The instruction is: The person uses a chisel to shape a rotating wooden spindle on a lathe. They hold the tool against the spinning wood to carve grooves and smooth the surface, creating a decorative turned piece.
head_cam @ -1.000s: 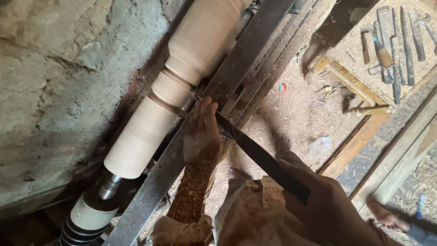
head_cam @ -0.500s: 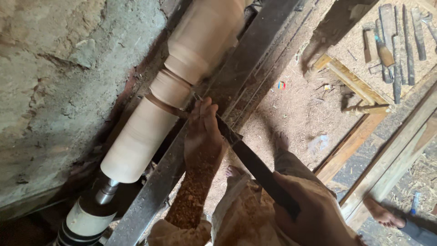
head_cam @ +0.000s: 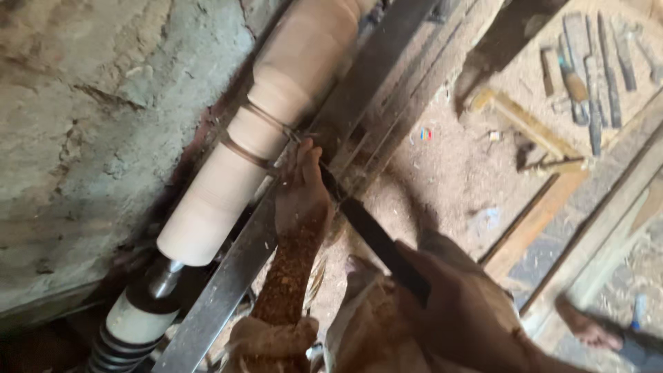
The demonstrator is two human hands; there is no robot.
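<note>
A pale wooden cylinder [head_cam: 276, 110] is mounted on a lathe and runs diagonally from lower left to upper right, with dark grooves cut around its middle. My left hand [head_cam: 302, 193] rests on the metal tool rest [head_cam: 235, 276] and presses the blade of a long dark chisel [head_cam: 359, 221] against the grooved part. My right hand [head_cam: 463, 311] grips the chisel's handle end, lower right. My left forearm is coated in sawdust.
A rough stone wall [head_cam: 90, 124] stands left of the lathe. The lathe spindle [head_cam: 138, 311] is at lower left. Several chisels and files [head_cam: 587, 69] lie on a sawdust-covered board at upper right. A wooden frame [head_cam: 545, 214] and a bare foot [head_cam: 587, 324] are at right.
The view has shifted slightly down and left. Both hands keep the chisel on the grooved section; another dark groove line shows on the wood.
</note>
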